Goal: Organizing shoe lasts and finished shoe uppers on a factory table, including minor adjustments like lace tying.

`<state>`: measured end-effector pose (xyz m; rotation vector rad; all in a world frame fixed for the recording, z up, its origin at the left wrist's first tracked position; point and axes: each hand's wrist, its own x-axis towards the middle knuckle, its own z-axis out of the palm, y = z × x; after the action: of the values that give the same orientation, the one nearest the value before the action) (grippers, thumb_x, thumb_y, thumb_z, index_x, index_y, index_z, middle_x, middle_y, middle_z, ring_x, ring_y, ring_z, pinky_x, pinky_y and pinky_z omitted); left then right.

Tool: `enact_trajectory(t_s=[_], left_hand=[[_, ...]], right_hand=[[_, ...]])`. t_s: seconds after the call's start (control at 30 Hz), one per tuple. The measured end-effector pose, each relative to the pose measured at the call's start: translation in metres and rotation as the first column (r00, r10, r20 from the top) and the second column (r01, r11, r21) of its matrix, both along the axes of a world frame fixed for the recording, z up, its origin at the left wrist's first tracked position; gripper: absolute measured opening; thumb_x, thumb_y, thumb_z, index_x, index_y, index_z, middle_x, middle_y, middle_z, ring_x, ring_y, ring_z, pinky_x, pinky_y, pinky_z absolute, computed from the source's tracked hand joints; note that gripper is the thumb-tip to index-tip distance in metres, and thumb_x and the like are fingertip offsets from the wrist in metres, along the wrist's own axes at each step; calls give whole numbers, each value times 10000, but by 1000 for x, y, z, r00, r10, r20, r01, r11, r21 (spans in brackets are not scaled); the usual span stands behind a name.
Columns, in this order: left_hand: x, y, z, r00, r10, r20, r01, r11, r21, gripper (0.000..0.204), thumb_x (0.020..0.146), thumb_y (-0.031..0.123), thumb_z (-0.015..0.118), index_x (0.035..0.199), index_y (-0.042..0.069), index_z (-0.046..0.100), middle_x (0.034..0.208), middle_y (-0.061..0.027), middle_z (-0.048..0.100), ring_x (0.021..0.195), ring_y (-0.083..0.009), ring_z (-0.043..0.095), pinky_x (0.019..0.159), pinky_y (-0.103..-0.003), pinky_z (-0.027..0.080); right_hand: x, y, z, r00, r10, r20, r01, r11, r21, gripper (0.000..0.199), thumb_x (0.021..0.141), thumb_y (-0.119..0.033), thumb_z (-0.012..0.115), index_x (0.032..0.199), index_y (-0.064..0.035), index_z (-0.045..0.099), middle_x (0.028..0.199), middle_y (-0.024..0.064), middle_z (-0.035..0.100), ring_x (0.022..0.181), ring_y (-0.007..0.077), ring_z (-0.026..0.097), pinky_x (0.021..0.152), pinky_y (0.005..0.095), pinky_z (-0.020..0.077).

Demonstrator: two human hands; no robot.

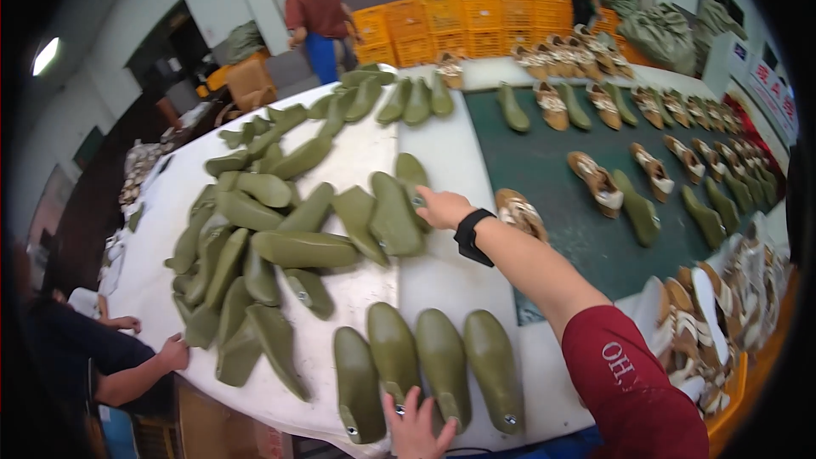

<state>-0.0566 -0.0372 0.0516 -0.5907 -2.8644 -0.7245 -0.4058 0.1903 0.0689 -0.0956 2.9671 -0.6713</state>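
Note:
Several olive-green shoe lasts stand in a row at the near edge of the table, with one shoe last (393,348) second from the left. My left hand (414,429) reaches in from below, fingers spread, its fingertips at the heel end of that last. Stretched across the table, my right hand (444,207) has its fingers closed at the heel end of another shoe last (411,172). Beside that one lies a wider green last (395,219), sole up. To the left is a loose heap of lasts (255,221), overlapping one another.
Right of my arm, a dark green mat (544,280) bears rows of tan shoes (595,180) and lasts. More shoes (697,314) are piled at the near right. Orange crates (459,21) line the back. One person (319,17) stands behind; another person's hand (175,352) rests at the left table edge.

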Motion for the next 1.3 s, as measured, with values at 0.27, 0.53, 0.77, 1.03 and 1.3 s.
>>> enact_trajectory(t_s=[0.27,0.53,0.77,1.03,1.3], left_hand=[[8,3,4,995,60,85,-62,998,24,534,744,283,693,1163,-11,541,1325,-213,419,1267,-541,259,999,-575,316],[9,1,11,995,49,-83,-47,999,20,388,794,204,671,1104,-12,584,1208,-214,507,1196,-465,403,886,-488,437],[-4,-4,-12,994,-26,-107,33,997,63,444,714,296,712,1006,-21,606,1229,-216,479,1205,-523,317,1039,-591,252],[-1,-3,-15,998,-33,-50,35,999,38,427,735,234,673,1047,-41,573,1272,-226,427,1271,-534,212,1043,-593,212],[8,-1,-12,1000,-27,-9,27,999,23,409,756,205,661,1062,-45,557,1326,-210,394,1314,-527,153,1035,-575,222]], right_hand=[[-23,-29,-26,993,-112,-46,112,994,0,548,868,-236,478,1394,-233,326,920,169,666,842,332,646,748,443,501],[12,48,-49,982,-172,-77,83,761,-643,614,831,-291,557,1392,-160,342,927,184,635,688,255,619,604,365,504],[99,164,67,921,-334,201,342,445,-827,255,924,-266,478,1158,-189,544,720,-29,511,486,51,402,363,208,267],[173,264,-28,985,-165,53,155,976,155,240,819,-182,500,1026,-131,612,992,147,658,930,335,622,802,415,483],[198,245,-43,944,-221,245,177,966,188,217,786,-143,516,977,-141,620,939,134,663,902,313,630,785,409,485]])
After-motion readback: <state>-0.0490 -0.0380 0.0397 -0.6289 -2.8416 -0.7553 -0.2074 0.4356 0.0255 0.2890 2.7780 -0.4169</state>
